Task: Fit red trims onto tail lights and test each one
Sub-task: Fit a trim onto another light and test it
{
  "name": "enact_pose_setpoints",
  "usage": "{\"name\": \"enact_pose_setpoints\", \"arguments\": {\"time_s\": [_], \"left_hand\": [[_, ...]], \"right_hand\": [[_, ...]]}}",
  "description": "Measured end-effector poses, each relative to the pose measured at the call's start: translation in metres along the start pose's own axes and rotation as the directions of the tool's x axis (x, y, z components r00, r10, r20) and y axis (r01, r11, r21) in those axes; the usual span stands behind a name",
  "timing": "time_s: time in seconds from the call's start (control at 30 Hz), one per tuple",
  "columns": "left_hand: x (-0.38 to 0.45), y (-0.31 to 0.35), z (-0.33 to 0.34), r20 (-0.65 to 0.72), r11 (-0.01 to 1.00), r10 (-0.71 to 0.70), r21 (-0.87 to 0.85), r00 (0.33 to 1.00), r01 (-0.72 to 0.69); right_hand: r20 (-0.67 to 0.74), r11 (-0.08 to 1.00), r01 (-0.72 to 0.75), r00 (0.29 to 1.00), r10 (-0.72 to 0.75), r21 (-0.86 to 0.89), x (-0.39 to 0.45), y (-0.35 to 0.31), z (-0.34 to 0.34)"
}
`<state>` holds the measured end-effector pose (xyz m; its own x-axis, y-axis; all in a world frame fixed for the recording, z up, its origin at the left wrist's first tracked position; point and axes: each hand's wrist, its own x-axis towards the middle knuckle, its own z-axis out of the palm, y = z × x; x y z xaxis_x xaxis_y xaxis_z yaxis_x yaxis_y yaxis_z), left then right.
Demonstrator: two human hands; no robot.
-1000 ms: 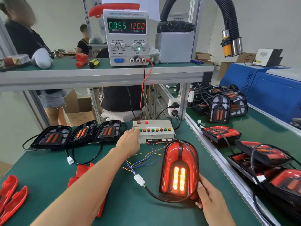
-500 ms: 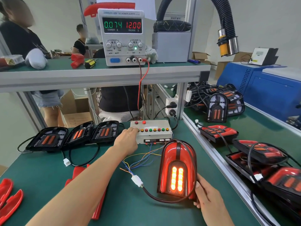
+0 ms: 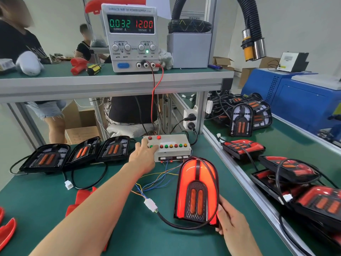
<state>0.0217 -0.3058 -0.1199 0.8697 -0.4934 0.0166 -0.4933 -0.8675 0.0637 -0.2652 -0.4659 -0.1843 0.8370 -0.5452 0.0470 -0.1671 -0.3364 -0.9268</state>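
Observation:
A tail light [image 3: 197,189] with a red trim stands tilted on the green bench, its outer red band lit and its two centre bars dark. My right hand [image 3: 230,220] grips its lower right edge. Its black cable runs to a white connector [image 3: 151,205] with coloured wires leading to a beige test box [image 3: 170,148]. My left hand [image 3: 144,154] rests on the box's left end, fingers on the row of buttons. Loose red trims [image 3: 81,198] lie on the bench under my left forearm, more red trims [image 3: 7,231] at the left edge.
Three untrimmed black tail lights [image 3: 77,154] line the back left. Several trimmed lights [image 3: 287,169] lie on the right bench behind an aluminium rail [image 3: 245,182]. A power supply [image 3: 132,37] reads 0.032 A and 12.00 V on the shelf. People work behind the bench.
The centre bars of the tail light have gone dark and its outer red band has lit up. The current reading changed from 0.055 to 0.074 to 0.032. My left fingers shifted along the buttons.

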Motion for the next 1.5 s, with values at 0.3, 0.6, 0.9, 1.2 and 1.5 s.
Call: {"name": "enact_pose_setpoints", "arguments": {"time_s": [0.3,0.6,0.9,1.2,1.5], "left_hand": [[0.001,0.011,-0.002,-0.030,1.000,0.015,-0.025,0.999,-0.015],[0.001,0.014,0.002,-0.037,0.984,-0.042,-0.173,0.998,0.035],[-0.010,0.026,0.005,-0.140,0.992,-0.055,-0.117,0.989,0.038],[-0.013,0.051,0.013,-0.192,0.996,0.007,0.090,0.981,0.011],[0.008,0.075,0.014,-0.138,0.983,0.167,0.102,0.976,-0.154]], "right_hand": [[-0.022,0.999,0.001,1.000,0.000,0.048,0.000,0.001,0.004],[0.002,1.000,0.018,1.000,-0.018,0.014,0.001,0.000,0.001],[0.013,0.998,0.038,0.999,-0.039,0.059,-0.001,-0.002,0.001],[0.023,0.999,-0.002,1.000,0.001,0.053,0.000,-0.001,0.002],[-0.012,0.999,-0.010,1.000,0.011,0.054,0.001,-0.004,0.002]]}}
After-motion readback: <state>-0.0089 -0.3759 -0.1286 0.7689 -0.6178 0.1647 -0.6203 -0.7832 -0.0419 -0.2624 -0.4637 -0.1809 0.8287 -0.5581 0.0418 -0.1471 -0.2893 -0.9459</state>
